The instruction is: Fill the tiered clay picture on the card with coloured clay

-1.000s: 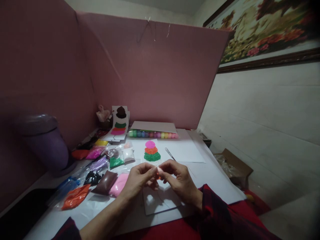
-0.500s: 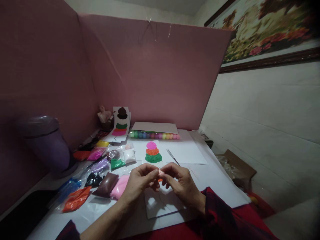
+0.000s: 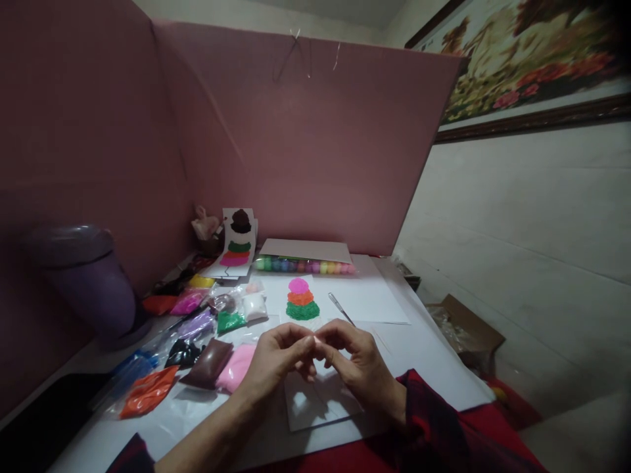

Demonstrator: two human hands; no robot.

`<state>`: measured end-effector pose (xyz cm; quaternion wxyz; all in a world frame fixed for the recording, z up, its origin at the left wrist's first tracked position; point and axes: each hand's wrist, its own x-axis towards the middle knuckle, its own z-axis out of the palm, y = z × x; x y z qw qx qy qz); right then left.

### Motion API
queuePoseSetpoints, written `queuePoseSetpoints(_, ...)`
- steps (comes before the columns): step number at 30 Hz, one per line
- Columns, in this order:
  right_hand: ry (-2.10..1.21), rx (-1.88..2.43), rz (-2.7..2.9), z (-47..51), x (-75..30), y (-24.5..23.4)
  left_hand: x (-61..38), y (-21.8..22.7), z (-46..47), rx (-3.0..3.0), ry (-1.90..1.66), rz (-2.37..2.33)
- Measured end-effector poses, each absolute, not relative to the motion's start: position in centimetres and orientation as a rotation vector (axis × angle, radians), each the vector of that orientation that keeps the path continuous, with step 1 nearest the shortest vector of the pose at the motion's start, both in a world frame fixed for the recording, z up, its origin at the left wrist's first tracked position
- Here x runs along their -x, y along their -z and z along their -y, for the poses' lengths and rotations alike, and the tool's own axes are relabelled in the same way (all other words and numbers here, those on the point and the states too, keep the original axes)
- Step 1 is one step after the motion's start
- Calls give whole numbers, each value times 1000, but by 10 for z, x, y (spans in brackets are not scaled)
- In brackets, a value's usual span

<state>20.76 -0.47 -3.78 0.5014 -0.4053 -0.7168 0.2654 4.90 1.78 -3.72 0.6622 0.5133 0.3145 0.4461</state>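
My left hand [image 3: 280, 355] and my right hand [image 3: 355, 358] meet fingertip to fingertip above a white board [image 3: 315, 417]. Both are closed in a pinch on a small pale pink lump of clay [image 3: 317, 340], which the fingers mostly hide. Just beyond them lies a paper with flattened clay shapes [image 3: 302, 297], pink on top, orange in the middle, green at the bottom. A slim metal modelling tool [image 3: 341, 309] rests behind my right hand. Beside my left forearm sit a bag of pink clay [image 3: 237, 368] and a bag of brown clay [image 3: 208, 362].
Several more clay bags, among them an orange one [image 3: 148, 392], spread over the table's left side. A purple bin [image 3: 93, 282] stands there too. At the back are a sample card [image 3: 240, 246] and a row of coloured balls [image 3: 305, 266]. A cardboard box [image 3: 466, 328] is off the right edge.
My hands stay nearly in place, still pinching. The fingertips have closed further over the pale pink clay, and less of it shows. The orange bit seen below them is now out of sight.
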Motion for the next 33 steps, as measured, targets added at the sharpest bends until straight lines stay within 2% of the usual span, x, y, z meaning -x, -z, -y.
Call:
queuePoseSetpoints(28,-492,957,1808,6,-208,35,-49,41,-19,-1147,-1005,-698)
queuePoseSetpoints(33,-488,1010,1776,8,-206,34,-50,36,-19,-1115,-1091,-742)
